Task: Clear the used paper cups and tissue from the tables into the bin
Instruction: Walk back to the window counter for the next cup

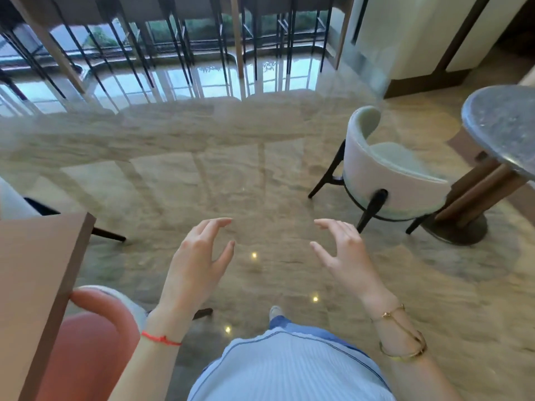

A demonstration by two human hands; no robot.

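Left hand (197, 256) and right hand (344, 256) spread, holding nothing, above glossy floor (231, 169)

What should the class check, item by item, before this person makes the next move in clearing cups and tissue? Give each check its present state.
1. Left hand free to pick up: ok, open and holding nothing.
2. Right hand free: ok, open and holding nothing.
3. Cups or tissue in view: not ok, none shows on the brown table at the left or the round grey table at the right.
4. Bin located: not ok, no bin is in view.
5. Path ahead: ok, the glossy floor between the pink chair and the white chair is open.
6. Rest of both tabletops: cannot tell, they are cut off by the frame.
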